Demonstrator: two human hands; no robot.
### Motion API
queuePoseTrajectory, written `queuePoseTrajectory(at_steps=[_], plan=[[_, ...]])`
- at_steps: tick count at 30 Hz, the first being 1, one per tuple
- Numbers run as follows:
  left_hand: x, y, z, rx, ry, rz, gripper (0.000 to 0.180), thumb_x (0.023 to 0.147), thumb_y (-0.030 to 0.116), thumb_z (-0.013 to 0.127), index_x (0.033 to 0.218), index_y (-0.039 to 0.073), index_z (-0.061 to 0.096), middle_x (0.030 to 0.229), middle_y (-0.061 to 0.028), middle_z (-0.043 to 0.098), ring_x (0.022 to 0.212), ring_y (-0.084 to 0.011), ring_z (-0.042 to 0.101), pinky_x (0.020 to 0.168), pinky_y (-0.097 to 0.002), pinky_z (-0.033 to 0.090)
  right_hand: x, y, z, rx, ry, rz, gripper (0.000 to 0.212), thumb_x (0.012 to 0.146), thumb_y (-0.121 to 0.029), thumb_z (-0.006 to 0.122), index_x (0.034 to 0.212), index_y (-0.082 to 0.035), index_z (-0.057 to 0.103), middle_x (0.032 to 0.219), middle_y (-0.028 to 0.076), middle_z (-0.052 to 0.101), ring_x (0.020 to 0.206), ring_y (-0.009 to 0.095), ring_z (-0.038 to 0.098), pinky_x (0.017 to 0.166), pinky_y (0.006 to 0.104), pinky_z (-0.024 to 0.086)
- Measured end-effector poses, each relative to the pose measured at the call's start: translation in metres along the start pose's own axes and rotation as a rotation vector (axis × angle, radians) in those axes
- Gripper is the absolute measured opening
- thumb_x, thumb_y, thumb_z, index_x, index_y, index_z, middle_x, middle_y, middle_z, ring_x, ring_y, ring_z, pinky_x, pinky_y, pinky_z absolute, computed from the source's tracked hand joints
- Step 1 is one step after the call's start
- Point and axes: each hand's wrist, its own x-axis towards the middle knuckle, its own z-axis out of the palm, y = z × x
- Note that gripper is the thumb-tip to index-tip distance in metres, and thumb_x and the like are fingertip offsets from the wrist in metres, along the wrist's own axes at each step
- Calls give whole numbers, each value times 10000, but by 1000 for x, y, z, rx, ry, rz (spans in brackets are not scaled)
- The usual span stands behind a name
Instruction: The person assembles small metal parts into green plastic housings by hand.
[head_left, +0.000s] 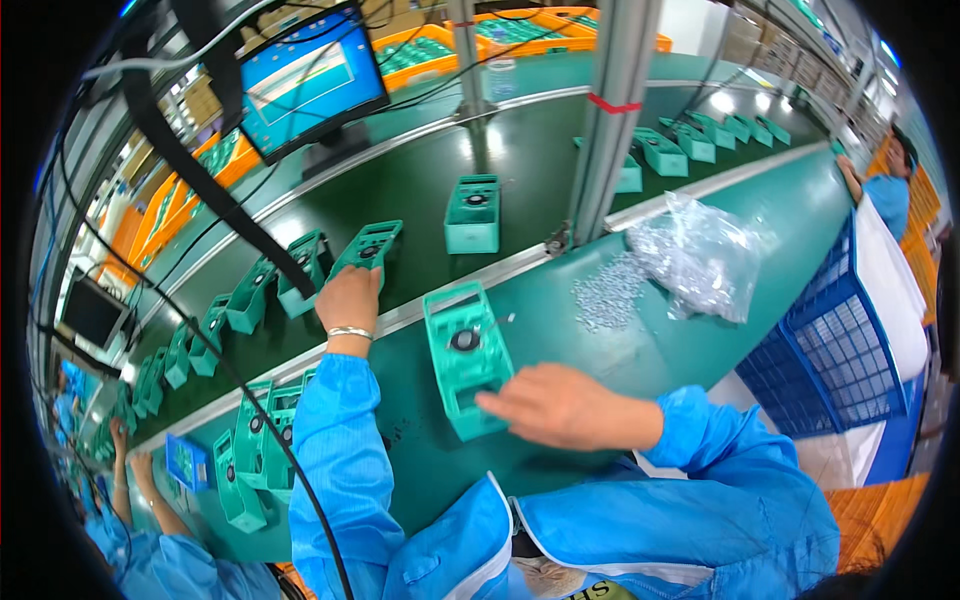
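A green plastic housing (470, 378) with a round black fan in its middle lies on the green bench in front of me. A short wire with a small connector sticks out from its right side. My right hand (565, 405) grips the near right corner of this housing, its fingers slightly blurred. Farther left, my left hand (350, 298) reaches over the metal rail to the dark conveyor belt. Its fingers close on the near end of another green housing (370, 242) with a fan; the fingertips are partly hidden.
Green housings stand along the belt (540, 150). Small silvery parts (610, 292) lie loose beside a clear bag (700, 255). A metal post (612, 130), a monitor (312, 85) and a hanging black cable (240, 385) stand around. Co-workers sit left and far right; blue crates (835, 340) at right.
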Motion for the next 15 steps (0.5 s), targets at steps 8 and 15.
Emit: queuePoseTrajectory(at_steps=[8, 15], plan=[[-22, 55, -50, -171, 68, 114, 301, 962, 390, 669, 1118, 136, 710, 1015, -68, 690, 793, -348, 708, 649, -436, 553, -25, -28, 26, -57, -21, 34, 462, 828, -130, 663, 1282, -48, 635, 999, 65, 618, 892, 240, 642, 743, 353, 508], [-142, 106, -156, -440, -92, 297, 209, 806, 276, 824, 916, 112, 753, 823, -71, 662, 800, -301, 621, 637, -426, 504, -63, 80, -32, -195, 253, 401, 102, 822, -102, 757, 911, -80, 712, 904, 90, 660, 910, 322, 655, 770, 441, 545]])
